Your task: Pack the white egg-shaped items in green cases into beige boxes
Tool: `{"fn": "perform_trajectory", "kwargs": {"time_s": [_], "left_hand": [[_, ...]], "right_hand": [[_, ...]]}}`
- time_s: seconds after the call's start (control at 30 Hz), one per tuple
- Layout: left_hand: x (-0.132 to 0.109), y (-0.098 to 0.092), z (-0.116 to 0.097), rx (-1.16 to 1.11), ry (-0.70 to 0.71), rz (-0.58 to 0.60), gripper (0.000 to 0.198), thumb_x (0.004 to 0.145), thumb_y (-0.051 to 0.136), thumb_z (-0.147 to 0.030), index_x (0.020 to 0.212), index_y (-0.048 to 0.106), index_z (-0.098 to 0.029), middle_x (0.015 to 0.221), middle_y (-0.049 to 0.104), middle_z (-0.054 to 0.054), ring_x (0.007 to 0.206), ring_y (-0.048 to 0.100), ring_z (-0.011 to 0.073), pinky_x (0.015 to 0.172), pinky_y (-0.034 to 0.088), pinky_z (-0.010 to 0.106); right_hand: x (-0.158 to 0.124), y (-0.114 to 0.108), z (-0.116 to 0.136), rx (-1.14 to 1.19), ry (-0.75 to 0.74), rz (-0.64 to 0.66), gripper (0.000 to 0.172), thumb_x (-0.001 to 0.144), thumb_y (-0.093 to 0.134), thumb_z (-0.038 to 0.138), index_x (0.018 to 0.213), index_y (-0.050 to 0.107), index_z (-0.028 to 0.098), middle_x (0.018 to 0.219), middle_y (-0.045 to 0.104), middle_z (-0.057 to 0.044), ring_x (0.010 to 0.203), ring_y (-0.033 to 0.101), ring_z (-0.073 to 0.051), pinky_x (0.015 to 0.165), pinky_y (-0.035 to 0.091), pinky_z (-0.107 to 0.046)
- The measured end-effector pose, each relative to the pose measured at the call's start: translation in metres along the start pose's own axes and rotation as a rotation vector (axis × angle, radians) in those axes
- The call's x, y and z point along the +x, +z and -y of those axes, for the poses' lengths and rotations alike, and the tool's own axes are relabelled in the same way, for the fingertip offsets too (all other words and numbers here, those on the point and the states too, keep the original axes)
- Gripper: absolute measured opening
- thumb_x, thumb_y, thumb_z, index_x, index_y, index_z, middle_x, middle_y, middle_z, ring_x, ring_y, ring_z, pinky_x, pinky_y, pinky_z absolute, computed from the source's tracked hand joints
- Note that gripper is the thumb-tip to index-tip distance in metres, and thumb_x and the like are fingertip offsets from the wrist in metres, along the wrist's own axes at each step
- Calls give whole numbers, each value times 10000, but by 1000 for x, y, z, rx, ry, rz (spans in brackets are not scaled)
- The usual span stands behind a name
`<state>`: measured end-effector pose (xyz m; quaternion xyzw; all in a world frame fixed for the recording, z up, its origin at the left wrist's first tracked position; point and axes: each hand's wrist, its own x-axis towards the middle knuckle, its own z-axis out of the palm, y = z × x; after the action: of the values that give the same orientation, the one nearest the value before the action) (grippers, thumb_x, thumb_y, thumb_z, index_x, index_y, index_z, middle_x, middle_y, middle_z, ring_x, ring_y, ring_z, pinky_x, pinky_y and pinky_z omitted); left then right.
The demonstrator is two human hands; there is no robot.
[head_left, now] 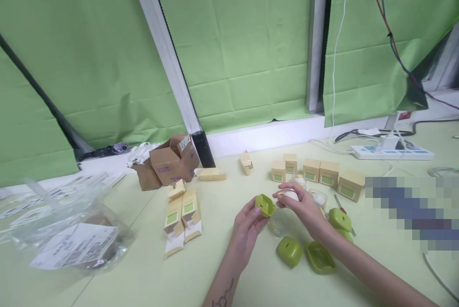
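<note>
My left hand (245, 225) grips a small green plastic shell (265, 205), its hollow side facing up. Close beside it, my right hand (304, 206) pinches a white rounded piece (289, 195), partly hidden by the fingers; its exact kind is unclear. Below the hands lie a green cover with a slot (289, 251) and an open green shell (320, 257). Another green cover (340, 220) rests right of my right wrist, near a thin tool with a red part (340, 204). A clear plastic piece (277, 226) sits on the table between my hands.
Several small cardboard boxes (329, 174) stand behind my hands. Flattened or opened boxes (179, 213) lie left, before a brown carton (172, 161) and a black cylinder (202, 149). A plastic bag (75, 245) is far left; a power strip (392, 153) with cables is back right.
</note>
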<state>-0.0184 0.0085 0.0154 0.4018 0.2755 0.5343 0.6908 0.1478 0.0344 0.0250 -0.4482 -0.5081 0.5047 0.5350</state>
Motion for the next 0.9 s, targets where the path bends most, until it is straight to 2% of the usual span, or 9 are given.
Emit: {"fn": "perform_trajectory", "kwargs": {"time_s": [0.13, 0.23, 0.33, 0.47, 0.63, 0.77, 0.9], "left_hand": [[0, 2, 5, 25, 2, -48, 292, 814, 587, -260, 1059, 639, -110, 1100, 640, 125, 1058, 561, 230, 988, 370, 362], [0, 1, 9, 57, -23, -84, 304, 801, 606, -275, 1063, 646, -125, 1098, 647, 120, 1034, 574, 219, 950, 402, 341], [0, 1, 10, 92, -42, -91, 304, 789, 619, -283, 1060, 651, -150, 1124, 639, 112, 1011, 584, 222, 900, 438, 345], [0, 2, 11, 116, -44, -76, 283, 776, 634, -278, 1027, 668, -153, 1104, 648, 106, 1025, 572, 217, 913, 431, 333], [0, 4, 11, 116, -5, -45, 268, 815, 582, -302, 987, 680, -122, 1038, 666, 115, 976, 585, 206, 929, 414, 337], [1, 2, 14, 102, 22, -45, 294, 830, 554, -330, 959, 685, -101, 996, 673, 132, 967, 587, 227, 919, 409, 359], [1, 2, 17, 98, 26, -57, 263, 815, 577, -327, 910, 692, -110, 961, 678, 120, 933, 586, 210, 884, 420, 332]], "right_hand": [[-2, 4, 4, -135, -86, -27, 210, 655, 680, 371, 772, 642, 201, 805, 653, -27, 745, 603, -212, 653, 478, -321], [-2, 7, 3, -187, -168, -6, 139, 653, 676, 326, 724, 659, 207, 793, 647, -26, 775, 603, -217, 713, 481, -339], [-3, 10, -1, -272, -256, 26, 118, 695, 635, 283, 784, 676, 217, 856, 662, -37, 849, 606, -225, 792, 472, -360], [-5, 10, -8, -443, -356, 65, 146, 783, 542, 272, 884, 638, 225, 883, 680, -36, 851, 616, -218, 761, 490, -356], [-6, 6, -6, -546, -382, 14, 121, 782, 545, 258, 843, 644, 220, 855, 692, -38, 824, 622, -228, 750, 482, -376], [-7, 6, -3, -559, -390, 58, 103, 769, 566, 248, 772, 666, 225, 788, 694, -23, 757, 630, -213, 702, 488, -354], [-9, 8, -7, -680, -469, 67, 126, 790, 545, 224, 780, 669, 239, 785, 699, -13, 738, 634, -196, 688, 474, -333]]}}
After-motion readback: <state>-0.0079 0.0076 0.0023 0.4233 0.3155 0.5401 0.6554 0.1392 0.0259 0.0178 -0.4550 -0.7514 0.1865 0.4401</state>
